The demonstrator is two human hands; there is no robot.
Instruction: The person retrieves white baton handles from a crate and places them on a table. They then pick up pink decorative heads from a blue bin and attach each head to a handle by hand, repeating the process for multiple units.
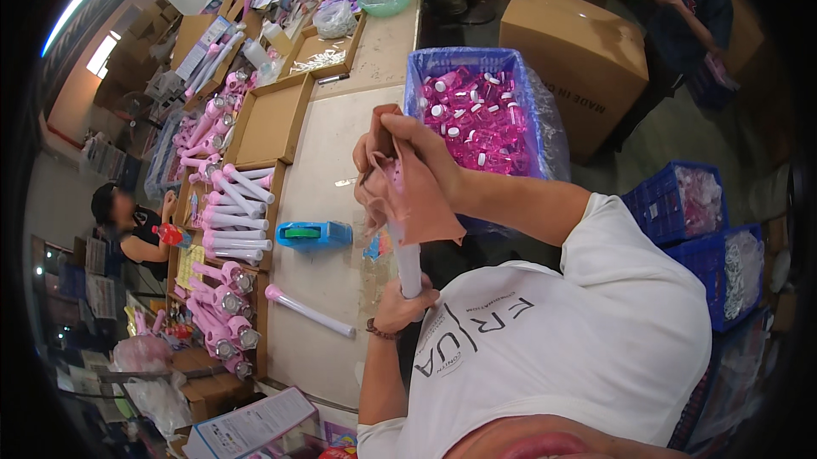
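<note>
My left hand (403,306), a beaded bracelet at its wrist, is closed around the lower part of a white tube (408,267). My right hand (424,146) grips a pinkish-brown cloth (417,208) draped over the tube's upper end. What lies under the cloth is mostly hidden; a bit of pink shows in its folds. On the table left of my hands lies a white tube with a pink end (311,310). A blue tape dispenser with a green roll (313,235) stands farther up the table.
Along the table's left side, cardboard trays (294,131) hold white tubes (238,221) and pink wand parts (223,310). A blue crate (466,57) of pink bottles stands right of the table, near a large carton (570,59). Other people are at far left and upper right.
</note>
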